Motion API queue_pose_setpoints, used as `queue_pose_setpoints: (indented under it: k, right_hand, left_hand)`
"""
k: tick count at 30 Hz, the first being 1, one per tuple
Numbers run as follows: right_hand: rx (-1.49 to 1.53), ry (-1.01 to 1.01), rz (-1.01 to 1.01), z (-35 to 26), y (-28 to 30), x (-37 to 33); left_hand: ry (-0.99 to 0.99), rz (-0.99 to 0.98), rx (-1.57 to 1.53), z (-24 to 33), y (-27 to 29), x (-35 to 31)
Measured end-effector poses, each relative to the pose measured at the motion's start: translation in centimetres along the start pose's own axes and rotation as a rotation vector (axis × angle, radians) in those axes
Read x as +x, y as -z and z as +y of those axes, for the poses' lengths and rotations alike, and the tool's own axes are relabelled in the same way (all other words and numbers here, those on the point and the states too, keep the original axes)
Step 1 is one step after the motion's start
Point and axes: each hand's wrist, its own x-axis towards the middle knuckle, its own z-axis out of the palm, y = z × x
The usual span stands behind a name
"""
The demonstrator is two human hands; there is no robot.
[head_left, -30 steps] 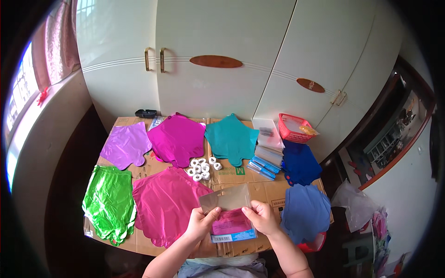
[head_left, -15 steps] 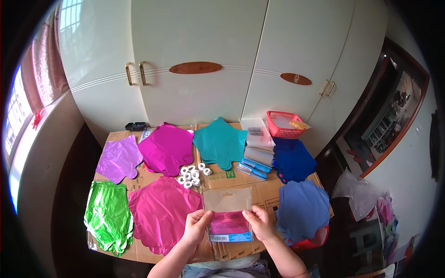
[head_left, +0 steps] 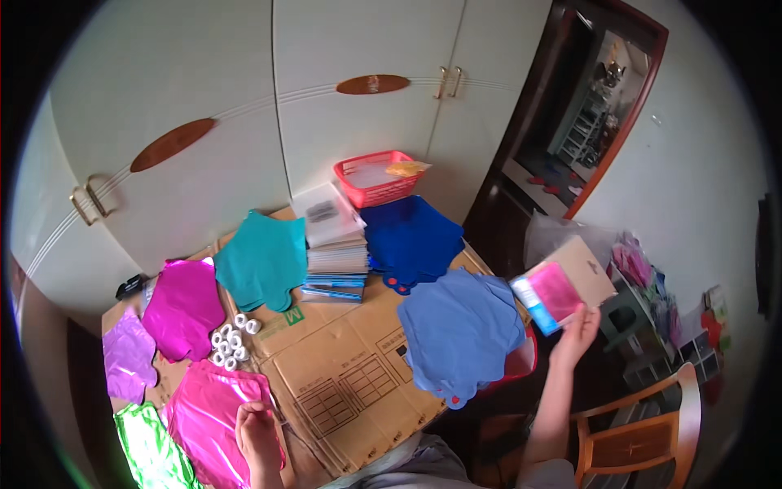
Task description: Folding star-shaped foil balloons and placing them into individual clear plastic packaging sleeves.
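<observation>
Out past the table's right edge, my right hand (head_left: 575, 336) grips the lower corner of a clear packet (head_left: 588, 275) with a hang hole. Inside it show a folded pink foil piece and a light blue printed strip. My left hand (head_left: 257, 436) is over the stack of flat pink foil balloons (head_left: 216, 407) at the table's near left. Its fingers are curled together; whether they pinch anything is hidden. Just right of centre lies a stack of dull blue flat balloons (head_left: 464, 330).
Teal (head_left: 262, 257), magenta (head_left: 183, 310), purple (head_left: 130, 356), green (head_left: 155, 444) and dark blue (head_left: 411, 240) foil stacks lie about. White ribbon rolls (head_left: 228, 342), a packet stack (head_left: 336, 265) and a red basket (head_left: 376, 191) share the cardboard-covered table (head_left: 326, 359). A wooden chair (head_left: 631, 444) stands right.
The view has turned right. My left hand has let go of the packet and moved over the pink balloons. My right hand has carried the packet beyond the table's right edge, tilting it.
</observation>
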Motion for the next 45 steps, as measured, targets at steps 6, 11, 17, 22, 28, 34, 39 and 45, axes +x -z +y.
queue_pose_setpoints:
  k: [6,11,17,22,28,34,39,45]
  right_hand:
    - [-0.895,-0.063,-0.175,16.3,15.3,3.6]
    - [-0.925,-0.348,-0.445,26.1,15.1,-1.2]
    - [-0.604,-0.113,-0.157,24.7,14.8,5.3]
    - [-0.266,0.07,-0.599,3.3,-8.2,-2.0]
    - [0.144,0.448,-1.745,-10.2,-22.3,-22.5]
    - [0.366,0.776,-1.924,-12.9,-23.1,-41.2]
    - [0.297,0.957,-1.829,-14.8,-22.6,-45.5]
    - [0.284,0.917,-1.825,-15.0,-22.5,-45.6]
  left_hand:
    - [-0.113,-0.147,0.086,0.0,-0.9,-0.1]
    - [-0.189,-0.153,0.401,1.9,0.3,-1.3]
    - [-0.183,-0.078,0.714,8.7,5.9,-6.4]
    - [-0.272,0.089,0.263,10.2,16.2,-15.9]
    - [0.106,0.785,0.278,2.3,28.1,-25.3]
    - [0.296,1.377,0.183,-14.1,37.7,-30.1]
    - [0.56,1.337,0.044,-17.9,38.5,-31.6]
    - [0.304,1.192,-0.232,-19.1,40.4,-35.8]
